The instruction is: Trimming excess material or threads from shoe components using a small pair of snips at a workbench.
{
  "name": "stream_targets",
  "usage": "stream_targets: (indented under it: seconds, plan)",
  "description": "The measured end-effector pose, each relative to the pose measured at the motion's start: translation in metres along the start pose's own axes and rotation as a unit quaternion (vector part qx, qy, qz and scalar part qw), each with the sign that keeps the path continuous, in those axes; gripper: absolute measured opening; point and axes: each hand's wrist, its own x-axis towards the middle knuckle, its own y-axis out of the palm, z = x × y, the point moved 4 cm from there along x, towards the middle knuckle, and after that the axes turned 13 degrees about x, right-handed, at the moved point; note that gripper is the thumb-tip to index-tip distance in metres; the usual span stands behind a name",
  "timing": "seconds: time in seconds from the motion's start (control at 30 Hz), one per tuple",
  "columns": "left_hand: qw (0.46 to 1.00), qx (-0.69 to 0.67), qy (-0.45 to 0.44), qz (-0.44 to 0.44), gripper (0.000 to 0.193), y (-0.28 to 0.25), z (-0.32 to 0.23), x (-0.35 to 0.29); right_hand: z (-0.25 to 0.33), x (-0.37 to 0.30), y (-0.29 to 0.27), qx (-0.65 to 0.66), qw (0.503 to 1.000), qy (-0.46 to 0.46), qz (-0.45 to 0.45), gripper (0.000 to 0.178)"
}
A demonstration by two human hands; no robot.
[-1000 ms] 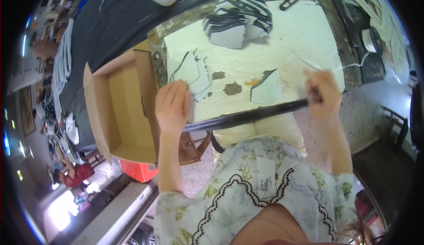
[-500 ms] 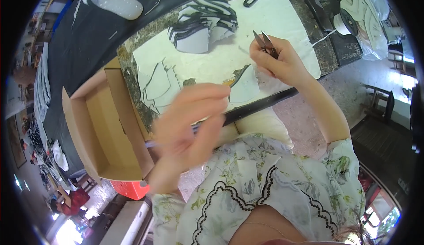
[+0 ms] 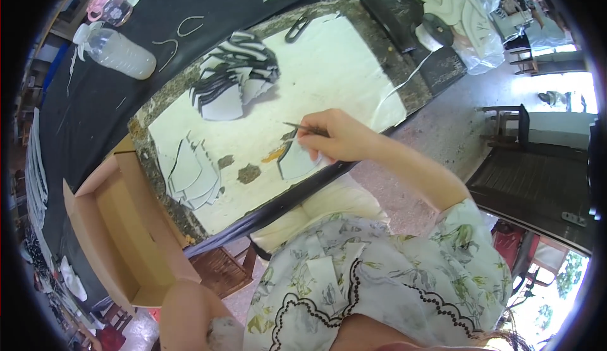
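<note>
Presently held in my right hand: one dark pointed tool

Nearest: my floral blouse (image 3: 436, 269); my bent left arm (image 3: 183, 316), its hand out of view, so I cannot tell what those fingers are doing; one cream cushion (image 3: 332, 205), before my waist. Item: my right hand (image 3: 325, 137), thumb and fingers closed about the dark pointed tool (image 3: 314, 131), its tip aimed leftward over the board. Item: one pale cut piece (image 3: 295, 162), dark along its curved edge, lying beneath and beside that hand near the board's front edge; contact with my fingertips, I cannot tell. To the left: one open cardboard box (image 3: 152, 224); beside it, on the board's white sheet (image 3: 335, 66), several overlapping pale pieces (image 3: 193, 177). Farther: one heaped pile of dark-edged pieces (image 3: 234, 79); one black oblong loop (image 3: 297, 30); one spool (image 3: 425, 36), white thread trailing. Farthest: one cloudy bottle (image 3: 120, 54); one pink-lidded cup (image 3: 114, 8)
</note>
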Motion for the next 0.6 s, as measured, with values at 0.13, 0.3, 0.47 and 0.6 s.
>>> stream_targets:
  seconds: [0.13,0.3,0.47,0.6]
  plan:
    - [0.923,0.194,0.330,0.031,0.056,0.015,-0.021,-0.022,0.003,0.014,0.006,-0.188,0.971,-0.147,-0.001,0.012]
    - [0.947,0.273,-0.034,0.166,0.012,-0.020,-0.019,-0.161,0.003,0.021,0.011,-0.158,0.987,-0.035,0.008,0.015]
    - [0.771,0.221,-0.225,0.554,0.031,-0.013,-0.028,-0.252,-0.003,0.028,0.021,-0.065,0.995,0.058,0.041,0.017]
    - [0.714,0.238,-0.250,0.610,0.026,-0.016,-0.024,-0.270,-0.010,0.026,0.016,-0.028,0.996,0.076,0.048,0.017]
